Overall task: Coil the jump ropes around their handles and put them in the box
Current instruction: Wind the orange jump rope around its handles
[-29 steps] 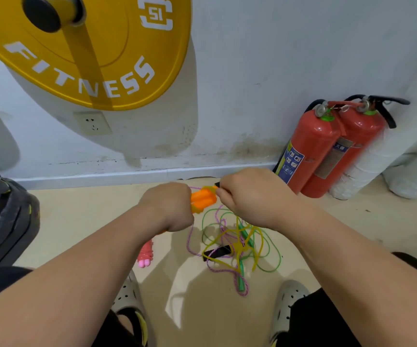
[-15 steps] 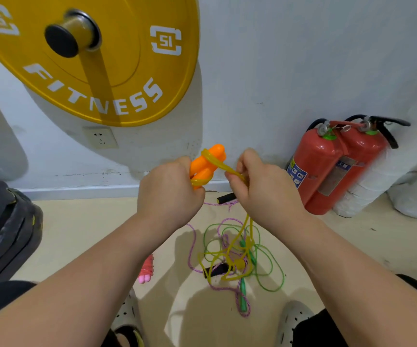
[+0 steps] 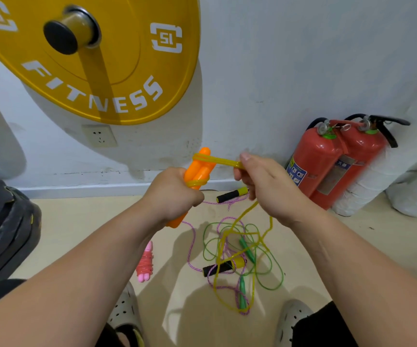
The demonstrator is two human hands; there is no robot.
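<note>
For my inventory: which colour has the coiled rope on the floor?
Coiled rope: red cord, pink handles; head view.

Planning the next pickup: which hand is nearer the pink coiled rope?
Left. The left hand, gripping the orange handles, is above the pink coiled rope; the right hand, pinching the yellow cord, is farther right.

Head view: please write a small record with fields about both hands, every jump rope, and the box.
left hand: grips the two orange handles together
right hand: pinches the yellow rope, pulled taut from the handles
wraps: a few turns round the handles; the rest hangs to the floor
pink rope: coiled, on the floor
green rope: loose, tangled on the floor
purple rope: loose, in the same tangle
box: not in view
</note>
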